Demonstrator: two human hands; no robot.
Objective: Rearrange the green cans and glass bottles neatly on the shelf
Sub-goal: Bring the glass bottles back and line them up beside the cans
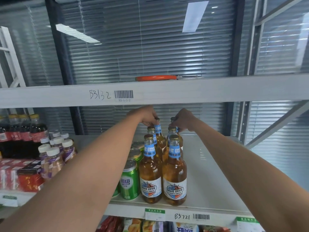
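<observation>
Amber glass beer bottles with blue neck labels stand in two rows on the white shelf (214,173). The front pair are a left bottle (150,173) and a right bottle (174,174). My left hand (147,116) grips the cap of the rear left bottle (158,136). My right hand (184,121) grips the top of the rear right bottle (179,138), which is mostly hidden behind the others. Green cans (130,180) stand in a row just left of the bottles, partly covered by my left forearm.
Dark soda bottles (25,131), small white-capped bottles (53,153) and red boxes (20,174) fill the shelf's left side. An orange-handled tool (157,78) lies on the upper shelf, whose beam (217,91) hangs just above my hands. Snack packs sit below.
</observation>
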